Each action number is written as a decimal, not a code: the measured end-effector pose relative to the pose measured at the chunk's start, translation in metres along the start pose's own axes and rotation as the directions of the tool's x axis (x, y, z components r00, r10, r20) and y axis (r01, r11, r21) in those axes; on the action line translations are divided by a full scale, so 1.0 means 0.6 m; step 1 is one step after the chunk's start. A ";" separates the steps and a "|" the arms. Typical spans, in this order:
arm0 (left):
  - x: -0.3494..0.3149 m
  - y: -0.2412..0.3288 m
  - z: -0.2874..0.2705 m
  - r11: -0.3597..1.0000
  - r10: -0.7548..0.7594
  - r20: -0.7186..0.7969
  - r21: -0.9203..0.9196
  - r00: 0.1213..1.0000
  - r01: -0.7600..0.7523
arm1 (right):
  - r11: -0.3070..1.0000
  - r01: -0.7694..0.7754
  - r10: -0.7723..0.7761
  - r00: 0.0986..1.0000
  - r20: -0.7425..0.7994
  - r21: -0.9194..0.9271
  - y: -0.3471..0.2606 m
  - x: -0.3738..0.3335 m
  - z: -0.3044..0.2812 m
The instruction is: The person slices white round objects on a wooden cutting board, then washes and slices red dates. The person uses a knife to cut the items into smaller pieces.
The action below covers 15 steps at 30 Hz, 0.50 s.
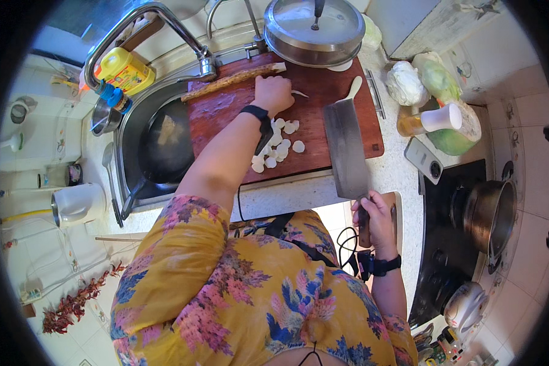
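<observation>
My right hand (377, 221) is wrapped round the dark handle of a broad cleaver (348, 149), its blade pointing away over the right part of a reddish-brown cutting board (314, 137). My left hand (273, 96) rests closed, knuckles up, on the far part of the board. A thin whitish sliver (300, 94) shows at its right; what the fingers hold is hidden. Just beyond this hand lies a long brown-skinned root (232, 80) with a pale cut end. White round slices (280, 146) are scattered between my left forearm and the cleaver.
The board overlaps a sink (128, 165) with a dark pan (168, 143) under a tap (206, 64). A lidded pot (314, 30) stands behind. A white handle (354, 88) shows past the blade. Right are a bottle (430, 119), phone (423, 160), and pot (491, 216) by the black stove.
</observation>
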<state>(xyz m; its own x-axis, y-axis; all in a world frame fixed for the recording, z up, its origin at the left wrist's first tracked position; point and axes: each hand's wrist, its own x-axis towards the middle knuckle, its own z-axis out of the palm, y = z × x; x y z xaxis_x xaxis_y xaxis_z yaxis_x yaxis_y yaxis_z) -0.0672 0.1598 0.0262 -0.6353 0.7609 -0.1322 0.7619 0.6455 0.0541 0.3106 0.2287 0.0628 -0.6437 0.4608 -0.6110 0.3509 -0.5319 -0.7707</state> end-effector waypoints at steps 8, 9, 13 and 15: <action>-0.064 -0.069 -0.016 0.917 -0.077 -0.116 -0.398 0.990 0.025 | 0.998 -0.065 0.064 0.996 0.056 0.027 0.007 0.037 0.005; -0.064 -0.070 -0.008 0.926 -0.043 -0.125 -0.377 0.991 -0.008 | 0.998 -0.057 0.056 0.996 0.065 0.023 0.004 0.047 0.009; -0.053 -0.058 0.034 0.924 0.060 -0.175 -0.363 0.983 -0.121 | 0.999 -0.018 0.015 0.995 0.100 0.036 -0.007 0.091 0.028; -0.047 -0.050 0.051 0.906 0.049 -0.174 -0.407 0.984 -0.117 | 0.998 -0.026 0.021 0.995 0.102 0.051 -0.011 0.110 0.037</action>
<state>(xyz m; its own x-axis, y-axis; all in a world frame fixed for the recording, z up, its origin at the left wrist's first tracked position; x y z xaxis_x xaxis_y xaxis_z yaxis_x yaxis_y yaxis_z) -0.0682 0.1171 -0.0021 -0.6097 0.7913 0.0446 0.7130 0.5231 0.4669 0.2508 0.2469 0.0320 -0.7025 0.3746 -0.6051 0.3326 -0.5789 -0.7445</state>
